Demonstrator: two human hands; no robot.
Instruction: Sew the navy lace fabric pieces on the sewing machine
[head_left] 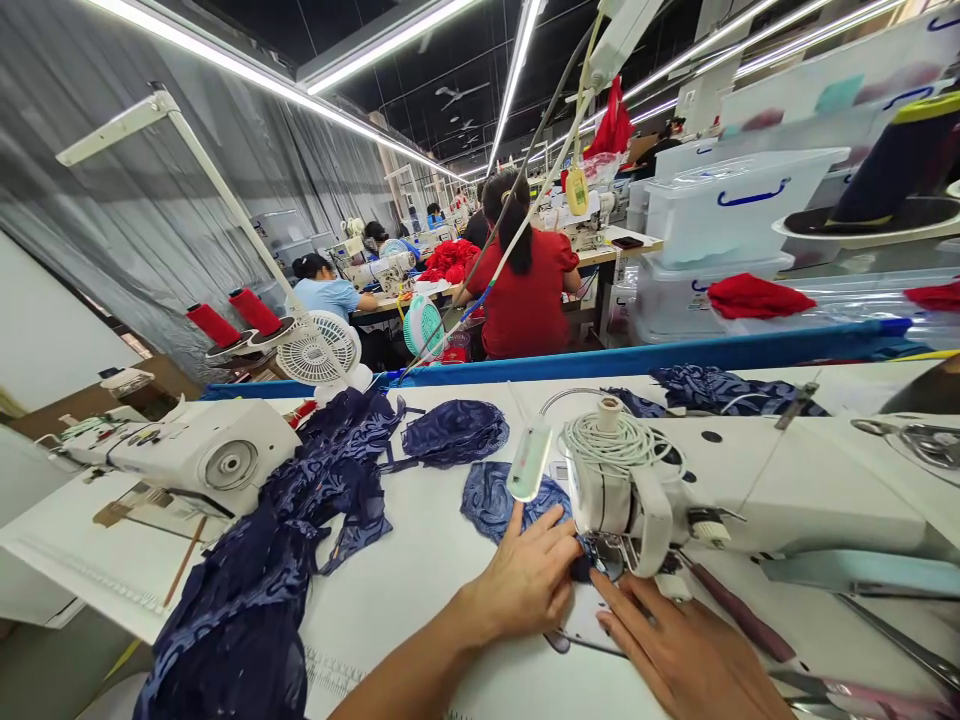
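My left hand [529,575] presses a small piece of navy lace fabric [491,500] flat on the white table, fingertips pinching it at the needle area of the white sewing machine [750,490]. Just to the right and below, my right hand [679,645] lies flat on the table with its fingers pointing at the presser foot [607,557], touching the dark fabric edge there. A coil of white cord [611,440] sits on top of the machine head.
A heap of navy lace [277,560] covers the table's left side, with a navy lace cup [454,432] behind it. A second white machine [202,455] stands at the left, near red thread cones [236,318] and a small fan [319,350]. Other workers sit ahead; plastic bins [735,205] stand right.
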